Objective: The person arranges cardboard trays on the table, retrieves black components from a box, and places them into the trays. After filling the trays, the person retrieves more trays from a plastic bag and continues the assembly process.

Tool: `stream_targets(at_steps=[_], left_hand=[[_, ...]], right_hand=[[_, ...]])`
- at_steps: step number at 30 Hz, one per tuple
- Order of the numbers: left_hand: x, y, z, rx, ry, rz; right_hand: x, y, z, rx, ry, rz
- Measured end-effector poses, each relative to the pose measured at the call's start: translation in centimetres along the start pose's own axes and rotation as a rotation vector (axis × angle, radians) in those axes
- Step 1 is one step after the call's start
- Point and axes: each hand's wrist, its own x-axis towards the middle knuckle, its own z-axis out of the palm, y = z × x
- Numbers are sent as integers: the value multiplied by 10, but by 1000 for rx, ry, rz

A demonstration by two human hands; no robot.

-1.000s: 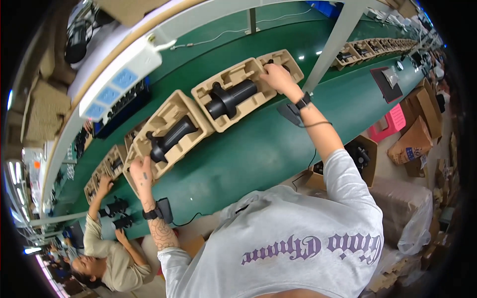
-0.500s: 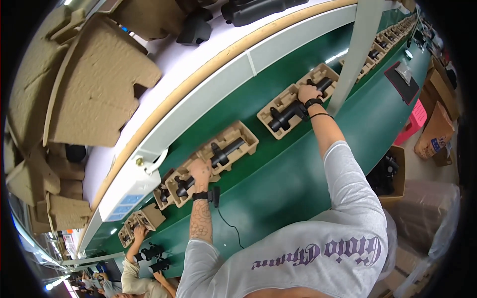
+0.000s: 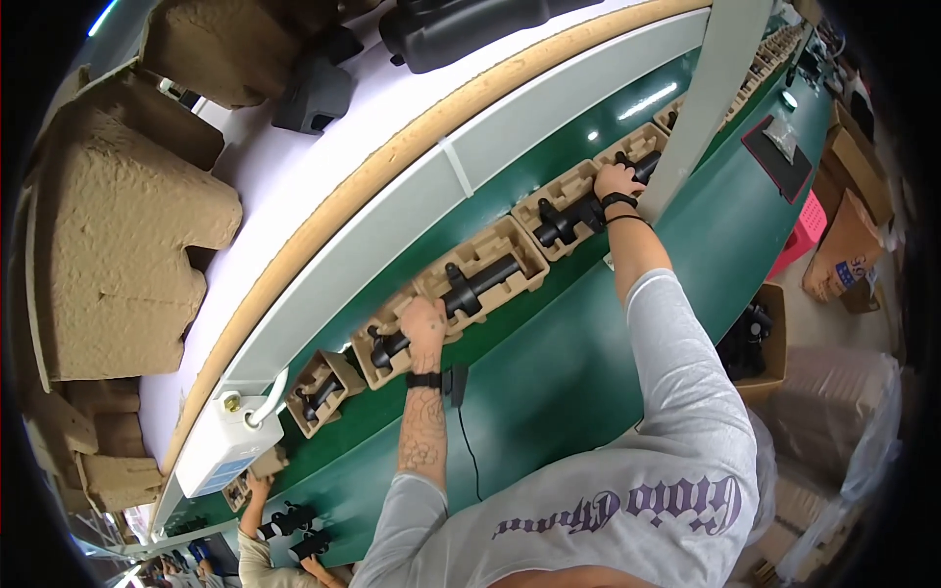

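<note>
The tattooed left hand [image 3: 423, 328] has its knuckles up over the meeting place of two tan moulded-pulp trays; its fingertips are hidden, so I cannot tell whether it grips them or only rests there. Under and just right of that hand lies a long tan tray [image 3: 530, 257] holding a black cylinder with a raised ring [image 3: 463, 299], and just to its left a second tan tray [image 3: 397, 372] with a black tubular part [image 3: 389, 348]. The right hand [image 3: 618, 181] bends over the right end of a third tan tray [image 3: 578, 186], close to the next tray along; how tightly its fingers close cannot be seen either. A black ringed cylinder [image 3: 564, 221] sits in that third tray, left of the right hand, and another black cylinder [image 3: 645, 167] lies just beyond its fingers. Below both grips spreads the green tabletop [image 3: 549, 333]. Left of the left hand, apart from the row, stands a smaller tan tray [image 3: 343, 372]; farther that way come a white socket box [image 3: 221, 446] and a co-worker's hand [image 3: 258, 487]. Beyond the right hand rise a pale grey post [image 3: 701, 108] and, farther off, a red-edged dark mat [image 3: 767, 165] bearing a clear bag [image 3: 781, 137].
</note>
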Motion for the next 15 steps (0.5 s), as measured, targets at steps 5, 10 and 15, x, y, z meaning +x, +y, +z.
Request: stream_targets(at_steps=[5,10,15], left_hand=[[2,6,37,20,-16,38],[-5,24,40,-1,-124,-168],[-3,28,30,-5,-150,-230]], right_hand=[[8,-2,15,-22,40,56],[12,2,21,-68,31,96],[15,-1,26,-33,36,119]])
